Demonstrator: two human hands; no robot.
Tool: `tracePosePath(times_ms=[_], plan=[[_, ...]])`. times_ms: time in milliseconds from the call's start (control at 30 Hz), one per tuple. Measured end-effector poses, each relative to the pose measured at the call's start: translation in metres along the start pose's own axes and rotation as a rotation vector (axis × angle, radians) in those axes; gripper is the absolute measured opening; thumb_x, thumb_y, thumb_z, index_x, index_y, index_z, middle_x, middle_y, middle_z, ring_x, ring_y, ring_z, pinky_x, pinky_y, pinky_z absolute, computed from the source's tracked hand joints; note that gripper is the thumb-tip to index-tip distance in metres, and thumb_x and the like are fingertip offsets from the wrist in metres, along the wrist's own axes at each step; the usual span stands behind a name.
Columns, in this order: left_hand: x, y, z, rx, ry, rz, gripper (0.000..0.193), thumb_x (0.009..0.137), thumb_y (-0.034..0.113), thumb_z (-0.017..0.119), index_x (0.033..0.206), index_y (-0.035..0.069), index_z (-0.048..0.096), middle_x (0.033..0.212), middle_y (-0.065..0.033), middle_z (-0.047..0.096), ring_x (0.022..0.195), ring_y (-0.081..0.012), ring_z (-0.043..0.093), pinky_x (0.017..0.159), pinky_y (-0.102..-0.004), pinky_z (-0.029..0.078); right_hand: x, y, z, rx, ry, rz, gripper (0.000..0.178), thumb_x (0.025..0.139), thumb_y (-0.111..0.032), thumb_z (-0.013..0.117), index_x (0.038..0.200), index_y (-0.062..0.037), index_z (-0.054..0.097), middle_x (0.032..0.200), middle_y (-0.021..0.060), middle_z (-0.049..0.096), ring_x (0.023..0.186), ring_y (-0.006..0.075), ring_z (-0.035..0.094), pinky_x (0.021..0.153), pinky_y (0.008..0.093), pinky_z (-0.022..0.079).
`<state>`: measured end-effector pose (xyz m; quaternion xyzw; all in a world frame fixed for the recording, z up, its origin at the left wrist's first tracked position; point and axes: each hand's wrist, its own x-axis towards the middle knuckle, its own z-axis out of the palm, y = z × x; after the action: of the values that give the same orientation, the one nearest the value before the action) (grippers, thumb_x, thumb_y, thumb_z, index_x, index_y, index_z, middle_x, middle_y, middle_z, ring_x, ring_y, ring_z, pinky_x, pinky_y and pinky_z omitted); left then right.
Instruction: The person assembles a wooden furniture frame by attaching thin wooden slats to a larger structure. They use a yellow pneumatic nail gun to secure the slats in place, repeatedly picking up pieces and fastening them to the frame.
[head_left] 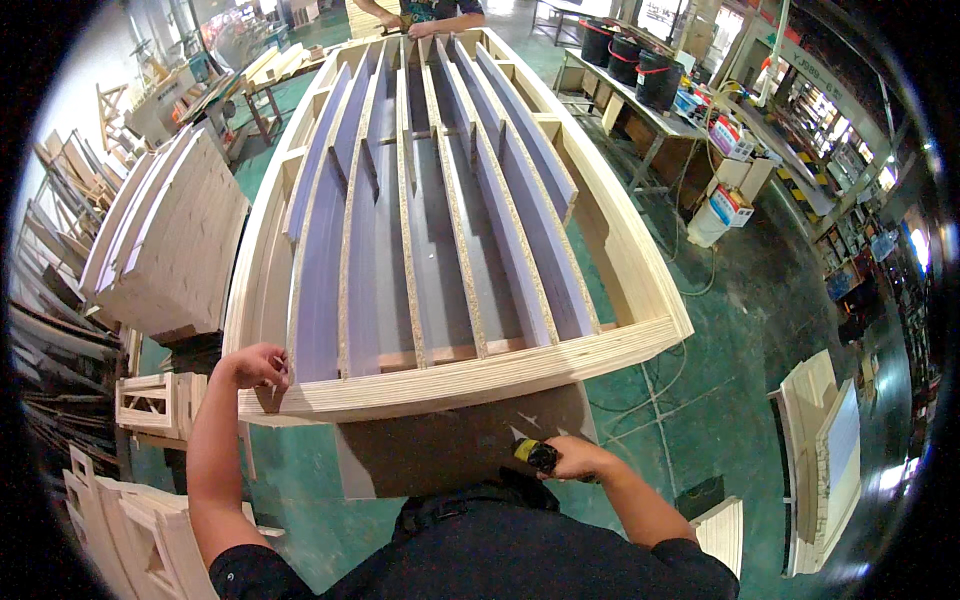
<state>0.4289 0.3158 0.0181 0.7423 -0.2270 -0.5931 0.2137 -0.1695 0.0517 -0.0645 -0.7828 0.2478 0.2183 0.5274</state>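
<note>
Head view: pale, open-topped wooden frame [640,265] stretched away from the person, filled with long purple-grey panels [320,290] on edge. The left hand [262,367] was at the near left corner, beside the laminated near beam [480,378], its fingers curled inward; whether they pinched something small could not be told. The right hand [580,458] had its fingers wrapped round a yellow-and-black handheld tool [538,455], apart from the beam and over a flat brown board [400,465] below. At the far end a co-worker's hand [425,28] rested near the panel ends. The step in hand looked like positioning at that corner; bringing the tool to it would call for lifting it up and leftward while the left hand steadied there.
</note>
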Motion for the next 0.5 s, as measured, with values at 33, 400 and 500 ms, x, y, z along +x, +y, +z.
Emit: tracePosePath(times_ms=[33,400,500], plan=[[0.0,0.0,-0.001,-0.039,-0.007,-0.005,0.039,0.072,-0.005,0.081,0.105,0.003,0.061,0.09,-0.0083,0.068,0.085,-0.0202,0.067,0.068,-0.0378,0.053,-0.001,-0.002,0.0,0.009,-0.031,0.05,0.039,0.08,-0.027,0.082,0.106,-0.0035,0.065,0.078,0.0095,0.068,0.07,0.0182,0.064,0.063,0.036,0.051],[0.008,-0.001,0.013,0.156,0.074,0.117,0.026,0.073,0.003,0.075,0.097,-0.001,0.066,0.084,-0.0059,0.066,0.076,-0.0171,0.062,0.065,-0.0328,0.05,-0.035,0.026,0.014,0.097,0.107,-0.065,0.04,0.08,-0.019,0.079,0.115,-0.0047,0.064,0.086,0.0048,0.068,0.078,0.0171,0.061,0.071,0.0363,0.052],[-0.002,0.002,0.026,0.263,0.217,0.147,0.025,0.069,0.01,0.074,0.091,0.0,0.068,0.081,-0.004,0.064,0.075,-0.0156,0.06,0.066,-0.0327,0.051,-0.058,0.069,0.012,0.288,0.078,-0.006,0.037,0.082,-0.017,0.078,0.115,-0.0059,0.063,0.084,0.002,0.066,0.076,0.014,0.06,0.068,0.0344,0.052]])
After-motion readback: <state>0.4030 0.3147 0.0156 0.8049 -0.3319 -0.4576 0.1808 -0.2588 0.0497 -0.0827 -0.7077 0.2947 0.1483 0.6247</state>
